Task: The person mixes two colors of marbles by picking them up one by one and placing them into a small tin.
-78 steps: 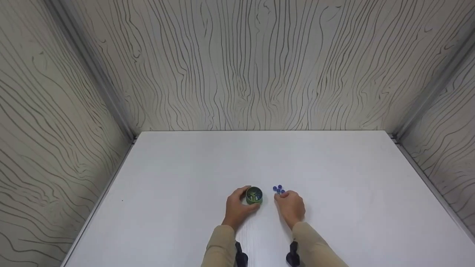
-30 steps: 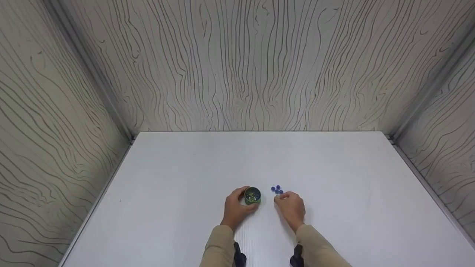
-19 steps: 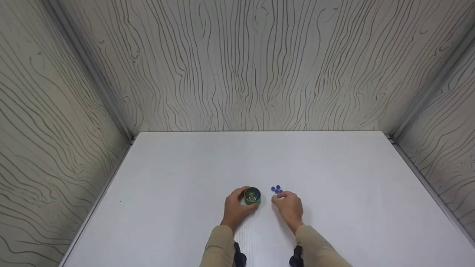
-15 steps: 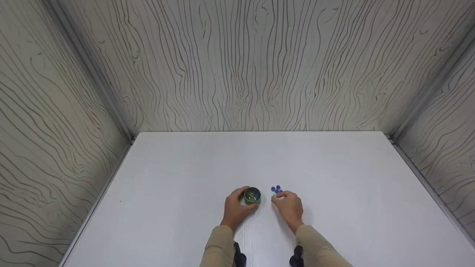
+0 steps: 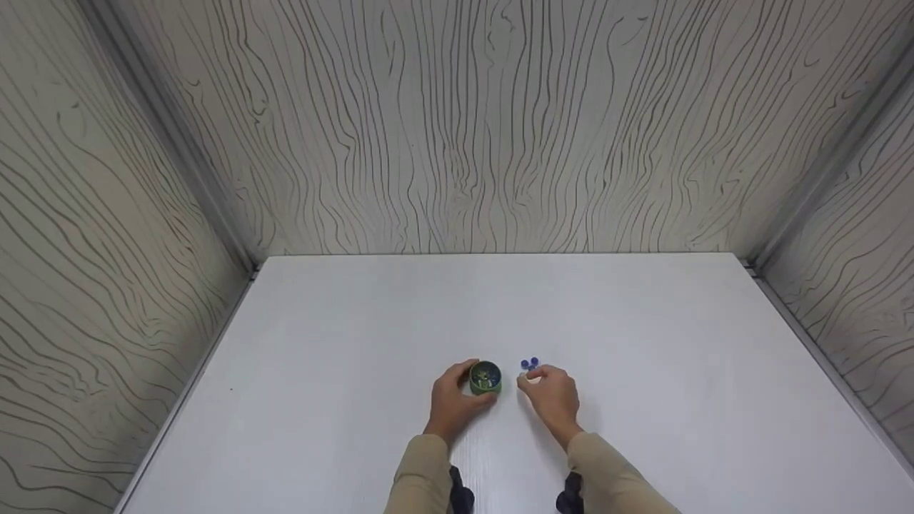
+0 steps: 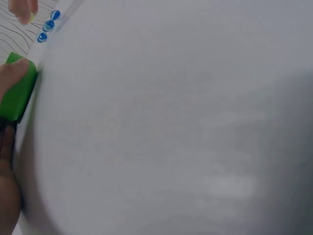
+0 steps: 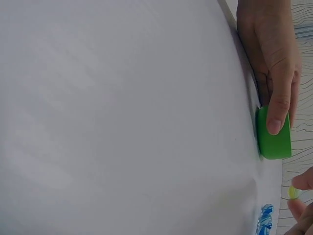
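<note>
Green is the cup (image 5: pixel 485 391), in head view clamped between fingers of the left hand (image 5: pixel 451 401). In left wrist view, blue marbles (image 6: pixel 48 26) are seen near the right hand (image 6: pixel 23 10). In right wrist view, a yellow marble (image 7: pixel 292 192) is pinched between its fingers; transfer is judged in hand, steady pinching needed next.

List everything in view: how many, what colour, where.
Table: one, white, centre.
Wall panels: three, pale, dark-grained, around table.
Corner rails: two, grey, between panels.
Speck: one, dark, table's left.
Cup: one, green, on table.
Cup contents: count unclear, mixed colours, inside.
Loose marbles: at least three, blue, right of cup.
Held marble: one, yellowish, near cup.
Wrist devices: two, black, bottom.
Sleeves: two, beige, bottom.
Left hand: one, gripping cup.
Right hand: one, pinching held marble.
</note>
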The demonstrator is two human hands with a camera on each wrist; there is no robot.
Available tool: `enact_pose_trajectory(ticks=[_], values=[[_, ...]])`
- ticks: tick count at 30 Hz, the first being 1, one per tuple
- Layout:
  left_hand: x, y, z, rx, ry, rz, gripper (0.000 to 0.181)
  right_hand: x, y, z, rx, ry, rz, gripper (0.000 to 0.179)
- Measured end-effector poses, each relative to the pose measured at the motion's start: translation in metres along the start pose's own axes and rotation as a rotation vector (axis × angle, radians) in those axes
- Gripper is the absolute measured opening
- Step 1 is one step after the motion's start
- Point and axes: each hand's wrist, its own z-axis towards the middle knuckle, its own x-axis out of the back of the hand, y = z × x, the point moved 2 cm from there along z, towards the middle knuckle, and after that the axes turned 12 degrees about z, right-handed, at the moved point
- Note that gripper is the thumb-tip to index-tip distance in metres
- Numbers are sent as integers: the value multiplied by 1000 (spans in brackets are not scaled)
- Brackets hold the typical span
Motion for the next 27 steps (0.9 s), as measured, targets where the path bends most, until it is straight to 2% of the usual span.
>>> enact_pose_trajectory(ticks=[10,27], values=[[-1,-1,0,15,-12,-11,62,-4,-7,0,20,-13,-7,17],[-2,-2,2,-16,11,-17,60,-9,-15,-1,88,-26,10,16]])
